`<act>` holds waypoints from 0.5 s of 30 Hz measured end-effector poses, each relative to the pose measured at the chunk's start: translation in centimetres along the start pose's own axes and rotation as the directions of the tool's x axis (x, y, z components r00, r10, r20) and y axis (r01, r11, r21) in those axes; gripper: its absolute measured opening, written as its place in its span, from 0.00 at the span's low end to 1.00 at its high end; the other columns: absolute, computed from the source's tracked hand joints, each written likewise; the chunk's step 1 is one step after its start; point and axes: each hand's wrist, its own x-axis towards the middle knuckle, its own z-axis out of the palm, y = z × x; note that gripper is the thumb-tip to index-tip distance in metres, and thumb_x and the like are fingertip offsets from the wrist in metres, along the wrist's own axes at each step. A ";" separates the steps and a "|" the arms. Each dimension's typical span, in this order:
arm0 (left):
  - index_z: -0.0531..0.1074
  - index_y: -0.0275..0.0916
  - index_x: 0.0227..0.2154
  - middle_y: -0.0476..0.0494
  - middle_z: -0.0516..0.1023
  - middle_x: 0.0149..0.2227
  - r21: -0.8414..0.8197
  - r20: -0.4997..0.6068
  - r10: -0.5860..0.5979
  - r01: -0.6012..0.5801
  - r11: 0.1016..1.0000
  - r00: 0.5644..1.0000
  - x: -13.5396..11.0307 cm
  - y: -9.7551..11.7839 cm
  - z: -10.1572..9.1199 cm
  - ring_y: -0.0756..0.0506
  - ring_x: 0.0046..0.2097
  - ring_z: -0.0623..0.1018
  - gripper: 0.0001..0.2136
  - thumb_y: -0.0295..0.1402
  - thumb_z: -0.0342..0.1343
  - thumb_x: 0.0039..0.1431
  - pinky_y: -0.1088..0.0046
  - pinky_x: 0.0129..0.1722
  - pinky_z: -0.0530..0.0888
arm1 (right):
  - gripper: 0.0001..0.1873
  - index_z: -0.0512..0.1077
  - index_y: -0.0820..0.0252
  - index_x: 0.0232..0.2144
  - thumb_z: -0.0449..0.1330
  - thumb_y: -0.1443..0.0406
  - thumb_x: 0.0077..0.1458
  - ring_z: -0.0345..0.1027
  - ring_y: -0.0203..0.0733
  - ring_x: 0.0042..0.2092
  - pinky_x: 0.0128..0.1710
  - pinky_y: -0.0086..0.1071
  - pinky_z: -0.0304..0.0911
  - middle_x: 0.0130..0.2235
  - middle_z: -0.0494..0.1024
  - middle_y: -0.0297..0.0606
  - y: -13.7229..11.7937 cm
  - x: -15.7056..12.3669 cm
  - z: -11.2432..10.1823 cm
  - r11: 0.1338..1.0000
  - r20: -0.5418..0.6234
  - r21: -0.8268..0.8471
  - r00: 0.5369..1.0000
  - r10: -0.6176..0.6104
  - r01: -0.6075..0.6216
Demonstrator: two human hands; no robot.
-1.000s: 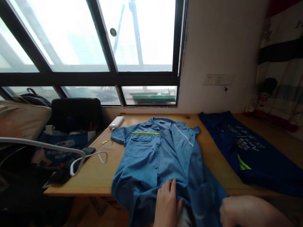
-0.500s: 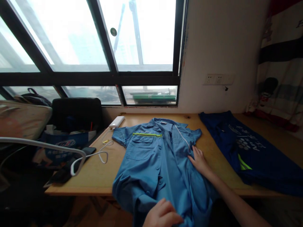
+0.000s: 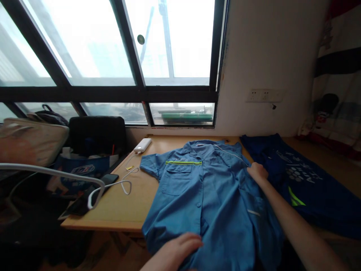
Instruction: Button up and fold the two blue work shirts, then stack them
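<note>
A light blue short-sleeved work shirt (image 3: 208, 192) with a yellow-green stripe over its chest pocket lies front up on the wooden table (image 3: 126, 203), its hem hanging over the near edge. My left hand (image 3: 180, 246) rests flat on the hem at the front, fingers stretched out. My right hand (image 3: 257, 171) reaches out to the shirt's right shoulder and sleeve, fingers curled on the cloth there, right beside the dark blue garment (image 3: 304, 184).
A white power bank (image 3: 142, 145) with a looped white cable (image 3: 124, 184) lies at the table's back left. A black phone (image 3: 108, 180) sits at the left edge. A black chair (image 3: 97, 135), bags and a white hanger (image 3: 56, 175) crowd the left. Wall sockets (image 3: 263, 95) are behind.
My right hand moved from the shirt's middle right out to its right shoulder, spreading the right half flat. My left hand slid along the hem and opened flat. The view shifted slightly.
</note>
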 end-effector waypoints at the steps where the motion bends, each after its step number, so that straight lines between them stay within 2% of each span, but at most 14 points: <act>1: 0.64 0.47 0.48 0.47 0.67 0.52 0.030 -0.044 -0.022 0.023 0.999 0.999 1.5 -0.8 -0.1 0.47 0.50 0.69 0.17 0.40 0.47 0.55 0.72 0.49 0.66 | 0.18 0.72 0.68 0.38 0.53 0.64 0.47 0.67 0.59 0.42 0.35 0.43 0.63 0.40 0.72 0.57 -0.2 -0.4 -0.7 1.000 0.011 0.007 1.000 0.010 -0.010; 3: 0.63 0.44 0.49 0.44 0.63 0.54 0.131 -0.160 -0.071 0.093 0.987 0.985 5.5 -2.9 -0.3 0.46 0.54 0.64 0.17 0.38 0.44 0.57 0.69 0.54 0.62 | 0.17 0.72 0.68 0.38 0.52 0.66 0.46 0.65 0.59 0.45 0.38 0.44 0.62 0.41 0.72 0.58 -1.5 -1.8 -2.3 0.996 -0.021 0.050 0.997 -0.068 0.069; 4: 0.63 0.41 0.49 0.42 0.62 0.55 0.183 -0.198 -0.074 0.111 0.977 0.977 7.9 -4.2 -0.4 0.46 0.56 0.62 0.17 0.37 0.43 0.58 0.67 0.55 0.60 | 0.17 0.72 0.68 0.39 0.52 0.67 0.46 0.64 0.57 0.46 0.40 0.43 0.61 0.42 0.72 0.58 -2.6 -2.7 -3.2 0.982 -0.026 0.104 0.987 -0.157 0.159; 5: 0.63 0.37 0.49 0.39 0.62 0.55 0.229 -0.214 -0.075 0.124 0.965 0.974 10.4 -5.6 -0.5 0.45 0.56 0.61 0.17 0.36 0.43 0.57 0.66 0.56 0.59 | 0.18 0.72 0.67 0.41 0.52 0.67 0.47 0.63 0.55 0.48 0.43 0.41 0.60 0.43 0.71 0.56 -3.8 -4.0 -4.2 0.939 -0.009 0.191 0.957 -0.289 0.286; 6: 0.63 0.34 0.49 0.36 0.61 0.55 0.269 -0.211 -0.093 0.149 0.952 0.973 13.0 -7.1 -0.6 0.44 0.57 0.60 0.18 0.34 0.43 0.57 0.66 0.56 0.58 | 0.19 0.70 0.65 0.43 0.52 0.67 0.47 0.63 0.51 0.49 0.45 0.38 0.59 0.45 0.71 0.52 -5.0 -5.5 -5.1 0.846 0.043 0.321 0.886 -0.462 0.426; 7: 0.62 0.32 0.49 0.35 0.60 0.56 0.303 -0.238 -0.103 0.174 0.937 0.966 15.4 -8.6 -0.7 0.44 0.57 0.59 0.18 0.32 0.42 0.57 0.66 0.56 0.57 | 0.22 0.68 0.62 0.47 0.52 0.65 0.48 0.63 0.48 0.49 0.45 0.36 0.60 0.46 0.71 0.47 -6.3 -7.3 -6.0 0.698 0.134 0.482 0.743 -0.656 0.529; 8: 0.62 0.31 0.50 0.34 0.59 0.56 0.341 -0.277 -0.104 0.199 0.919 0.955 17.6 -10.0 -0.8 0.44 0.58 0.59 0.18 0.30 0.41 0.57 0.66 0.56 0.56 | 0.25 0.64 0.60 0.50 0.53 0.63 0.48 0.63 0.45 0.48 0.45 0.35 0.61 0.48 0.70 0.44 -7.3 -9.4 -6.6 0.541 0.216 0.636 0.545 -0.810 0.551; 9: 0.61 0.31 0.51 0.34 0.58 0.57 0.375 -0.314 -0.102 0.222 0.900 0.944 19.5 -11.4 -0.9 0.44 0.58 0.58 0.19 0.29 0.40 0.57 0.66 0.56 0.56 | 0.28 0.60 0.58 0.53 0.54 0.61 0.49 0.63 0.44 0.48 0.45 0.35 0.61 0.50 0.68 0.42 -7.9 -11.6 -7.1 0.425 0.267 0.739 0.352 -0.897 0.523; 10: 0.60 0.32 0.51 0.35 0.58 0.57 0.405 -0.322 -0.110 0.242 0.882 0.940 21.0 -12.7 -0.9 0.44 0.58 0.57 0.19 0.28 0.40 0.57 0.65 0.56 0.55 | 0.29 0.58 0.56 0.54 0.54 0.59 0.49 0.63 0.43 0.48 0.45 0.35 0.61 0.51 0.67 0.41 -8.2 -13.9 -7.1 0.369 0.283 0.786 0.242 -0.928 0.496; 11: 0.60 0.33 0.52 0.36 0.59 0.57 0.430 -0.319 -0.132 0.268 0.862 0.938 22.0 -13.9 -0.9 0.44 0.58 0.57 0.19 0.28 0.41 0.56 0.63 0.56 0.55 | 0.29 0.59 0.56 0.54 0.55 0.57 0.49 0.64 0.42 0.47 0.45 0.35 0.62 0.50 0.68 0.41 -8.0 -16.1 -6.8 0.359 0.284 0.791 0.223 -0.933 0.496; 12: 0.59 0.34 0.52 0.38 0.59 0.57 0.453 -0.335 -0.146 0.295 0.841 0.931 22.7 -15.0 -0.8 0.43 0.59 0.56 0.19 0.28 0.41 0.56 0.62 0.56 0.54 | 0.27 0.62 0.56 0.51 0.54 0.56 0.49 0.66 0.43 0.45 0.44 0.35 0.63 0.47 0.70 0.41 -7.4 -18.2 -6.1 0.383 0.273 0.754 0.277 -0.921 0.533; 14: 0.60 0.37 0.52 0.40 0.59 0.57 0.488 -0.372 -0.161 0.340 0.804 0.914 23.3 -16.8 -0.6 0.42 0.59 0.54 0.19 0.31 0.41 0.57 0.61 0.56 0.52 | 0.24 0.66 0.52 0.47 0.56 0.56 0.47 0.64 0.47 0.47 0.47 0.41 0.60 0.45 0.71 0.41 -5.0 -21.5 -3.5 0.476 0.205 0.576 0.446 -0.871 0.665; 15: 0.60 0.39 0.52 0.42 0.59 0.57 0.501 -0.392 -0.161 0.357 0.788 0.906 23.3 -17.4 -0.6 0.42 0.59 0.54 0.19 0.32 0.41 0.57 0.60 0.56 0.51 | 0.28 0.66 0.51 0.48 0.60 0.56 0.42 0.61 0.53 0.49 0.47 0.45 0.59 0.47 0.69 0.43 -3.4 -22.6 -1.9 0.556 0.151 0.462 0.557 -0.817 0.691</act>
